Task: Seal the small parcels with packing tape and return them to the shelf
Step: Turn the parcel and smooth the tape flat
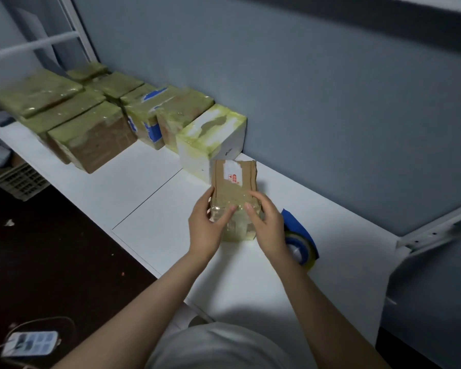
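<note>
Parcel (234, 182) place: lies on the white desk (171, 235), square in front of the person, held at its near end by both hands.
Parcel axis: long axis runs away from the person toward the grey wall, nearly straight ahead.
Parcel ends: near end is glossy with yellowish tape. The far end is bare cardboard with a white label and points at the wall.
Left hand (208, 225): grasping the parcel's near left corner, thumb up the left edge, fingertip on the taped top.
Right hand (266, 225): grasping the parcel's near right corner in mirror fashion, fingertips on the taped top beside the left hand's.
Gap between hands: fingertips almost meet over the parcel's midline.
White box (210, 139): just beyond the parcel's far end. Whether they touch, cannot tell.
Taped parcels (91, 123): a row beyond and left of the parcel, along the wall, all tape-wrapped.
Tape roll (301, 246): just right of the parcel's near end, partly hidden behind the right wrist, on a blue holder.
Step, as judged: smoothing tape on the near end, with the far end not yet sealed.
Next move turns on: the bare end lies away from both hands, so the parcel likely needs turning end for end. The right hand is nearer the tape roll, the left nearer the row.
</note>
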